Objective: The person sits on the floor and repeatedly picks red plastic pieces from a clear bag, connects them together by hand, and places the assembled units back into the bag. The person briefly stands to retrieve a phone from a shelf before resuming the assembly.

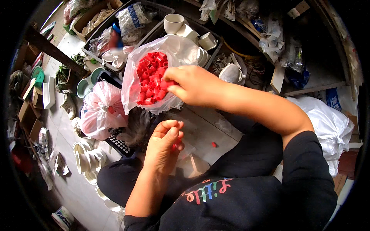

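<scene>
Red pieces (151, 79) at palm-down right grip (189, 84)

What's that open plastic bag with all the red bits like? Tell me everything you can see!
The open bag looks like thin, cloudy-white, crinkly plastic with a ragged rim. Its mouth gapes wide, showing many shiny red pieces, some like little hollow tubes. It sits beyond the left hand, beside a tied bag. The right hand is over its right edge; I can't tell whether they touch. Its underside is hidden.
</scene>
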Demonstrator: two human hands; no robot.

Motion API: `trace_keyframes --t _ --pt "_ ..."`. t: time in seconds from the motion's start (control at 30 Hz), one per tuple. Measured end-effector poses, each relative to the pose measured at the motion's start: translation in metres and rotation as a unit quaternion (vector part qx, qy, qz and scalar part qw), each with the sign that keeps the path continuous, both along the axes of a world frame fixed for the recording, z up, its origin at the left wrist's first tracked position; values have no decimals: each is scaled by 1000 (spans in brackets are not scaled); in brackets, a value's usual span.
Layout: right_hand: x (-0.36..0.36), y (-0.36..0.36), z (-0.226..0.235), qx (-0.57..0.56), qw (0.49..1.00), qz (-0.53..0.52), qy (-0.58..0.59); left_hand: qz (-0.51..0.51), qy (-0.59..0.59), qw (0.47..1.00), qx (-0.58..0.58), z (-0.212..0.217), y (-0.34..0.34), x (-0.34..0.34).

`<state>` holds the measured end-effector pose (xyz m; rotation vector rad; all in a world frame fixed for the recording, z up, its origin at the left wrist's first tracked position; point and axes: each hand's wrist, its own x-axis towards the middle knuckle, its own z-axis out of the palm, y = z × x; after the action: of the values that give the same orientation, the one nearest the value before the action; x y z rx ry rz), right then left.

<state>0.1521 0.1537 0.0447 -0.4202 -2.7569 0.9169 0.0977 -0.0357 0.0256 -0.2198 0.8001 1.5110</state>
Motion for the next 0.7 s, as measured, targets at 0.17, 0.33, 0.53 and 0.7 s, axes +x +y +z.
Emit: trace_keyframes --t 0.17,0.33,0.53,0.7 --pt "-61 20 -32 3 972 50 -231 -17 -60 998 8 -8 3 -5" --pt "-138 55 -106 98 937 37 -333 -13 -93 996 -4 -15 4 -5" --pt "-164 70 -162 62 918 -65 -386 -54 -97 993 -35 -5 9 -13" --pt "-160 68 -173 143 913 -58 -378 -50 -105 993 11 -15 1 -15"
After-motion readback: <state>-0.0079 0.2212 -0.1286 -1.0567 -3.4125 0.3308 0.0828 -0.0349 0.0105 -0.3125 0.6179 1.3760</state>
